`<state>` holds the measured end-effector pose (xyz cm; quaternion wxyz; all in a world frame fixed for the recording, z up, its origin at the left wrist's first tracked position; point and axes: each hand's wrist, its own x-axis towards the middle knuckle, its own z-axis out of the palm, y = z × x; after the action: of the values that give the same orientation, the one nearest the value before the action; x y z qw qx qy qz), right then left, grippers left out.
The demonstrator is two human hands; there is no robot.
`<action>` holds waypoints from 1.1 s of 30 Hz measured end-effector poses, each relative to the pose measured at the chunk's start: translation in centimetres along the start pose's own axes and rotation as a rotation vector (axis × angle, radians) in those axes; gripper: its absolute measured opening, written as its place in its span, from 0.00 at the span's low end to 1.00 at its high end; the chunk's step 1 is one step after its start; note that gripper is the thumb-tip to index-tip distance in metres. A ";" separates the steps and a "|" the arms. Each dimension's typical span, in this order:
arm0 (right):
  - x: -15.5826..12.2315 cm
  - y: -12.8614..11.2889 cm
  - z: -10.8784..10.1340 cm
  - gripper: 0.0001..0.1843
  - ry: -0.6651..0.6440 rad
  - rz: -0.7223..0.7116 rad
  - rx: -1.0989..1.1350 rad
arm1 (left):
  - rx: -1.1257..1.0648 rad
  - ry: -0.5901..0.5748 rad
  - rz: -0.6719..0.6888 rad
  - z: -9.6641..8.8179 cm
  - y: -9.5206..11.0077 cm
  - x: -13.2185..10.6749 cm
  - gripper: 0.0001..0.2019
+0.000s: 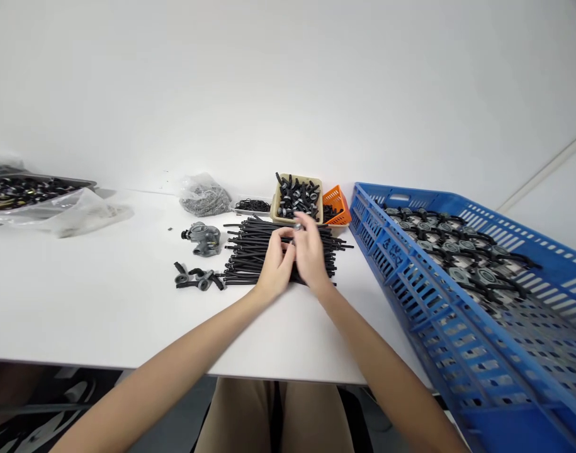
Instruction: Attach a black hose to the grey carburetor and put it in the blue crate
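Note:
My left hand [277,264] and my right hand [311,251] meet over a pile of thin black tubes [250,251] on the white table [103,302]. Between the fingertips of both hands sits a small grey and black part [298,228]; the fingers hide most of it. Behind the hands stands a beige box [297,198] full of similar black and grey fittings. A small orange basket [337,206] sits to its right.
A large blue crate [457,340] with several assembled grey parts fills the right side. A grey metal body [203,239] and a few finished pieces [197,278] lie left of the tubes. Plastic bags [205,195] and a dark tray [28,189] sit farther left.

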<state>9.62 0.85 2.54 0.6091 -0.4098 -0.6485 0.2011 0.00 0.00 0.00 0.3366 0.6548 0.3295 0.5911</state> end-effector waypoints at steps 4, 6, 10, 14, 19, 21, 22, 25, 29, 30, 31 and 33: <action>4.1 2.3 -1.4 0.14 0.057 0.014 -0.210 | 0.222 -0.091 0.051 0.0 0.8 -0.5 0.11; 6.1 3.4 -1.6 0.14 -0.014 -0.060 -0.345 | 0.337 -0.181 0.150 0.0 1.1 -0.8 0.10; 8.8 4.9 -1.0 0.16 -0.187 -0.135 -0.657 | 0.476 -0.288 0.299 -0.1 1.4 -1.0 0.09; 10.3 5.5 0.0 0.17 -0.371 -0.123 -0.950 | 0.533 -0.321 0.374 -0.2 1.3 -1.0 0.08; 11.4 6.1 0.9 0.16 -0.464 -0.108 -1.074 | 0.580 -0.343 0.445 -0.1 1.2 -0.9 0.08; 11.6 6.3 1.0 0.13 -0.465 -0.118 -1.074 | 0.596 -0.346 0.464 -0.2 1.1 -0.8 0.08; 11.6 6.3 1.1 0.12 -0.456 -0.131 -1.066 | 0.606 -0.347 0.475 -0.2 1.1 -0.8 0.08; 11.5 5.9 0.6 0.12 -0.316 -0.214 -0.965 | 0.642 -0.345 0.514 -0.3 1.0 -0.8 0.08; 10.1 4.1 -1.1 0.11 -0.033 -0.272 -0.636 | 0.674 -0.340 0.554 -0.3 0.7 -0.8 0.08; 9.4 3.5 -1.6 0.11 0.009 -0.247 -0.552 | 0.678 -0.338 0.559 -0.3 0.7 -0.8 0.08; 8.6 3.0 -2.2 0.12 0.053 -0.205 -0.483 | 0.681 -0.336 0.561 -0.3 0.6 -0.8 0.08; 6.8 2.2 -3.3 0.13 0.117 -0.108 -0.363 | 0.685 -0.333 0.560 -0.5 0.7 -0.7 0.08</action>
<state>13.95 6.65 5.71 0.5719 -0.4885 -0.6585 0.0239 -0.50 -0.96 0.17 -0.0227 0.8778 0.2577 0.4032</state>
